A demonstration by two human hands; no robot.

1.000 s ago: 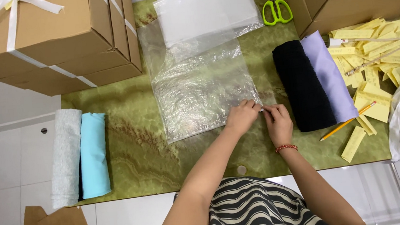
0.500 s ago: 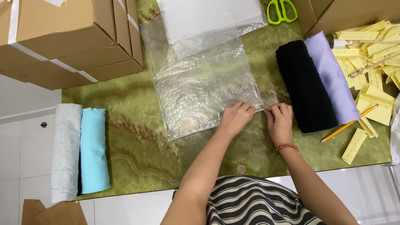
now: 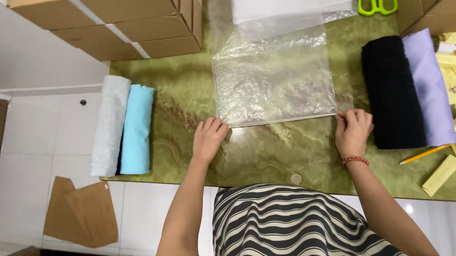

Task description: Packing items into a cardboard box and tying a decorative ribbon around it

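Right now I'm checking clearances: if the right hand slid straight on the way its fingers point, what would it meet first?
The right hand points away from the body; probably the clear plastic bag corner, or bare table beside the black rolled cloth.

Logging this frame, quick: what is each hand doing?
Left hand: pinching near-left corner of the clear plastic bag.
Right hand: pinching its near-right corner.

clear plastic bag (image 3: 273,81), crinkled, flat on table

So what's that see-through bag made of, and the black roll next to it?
The see-through bag looks like thin, glossy plastic film: the green tabletop shows through it, and it is full of shiny crinkles. The left hand and right hand pinch its near edge at the corners. The black roll seems to be soft cloth, matte and fuzzy, perhaps knit or fleece.
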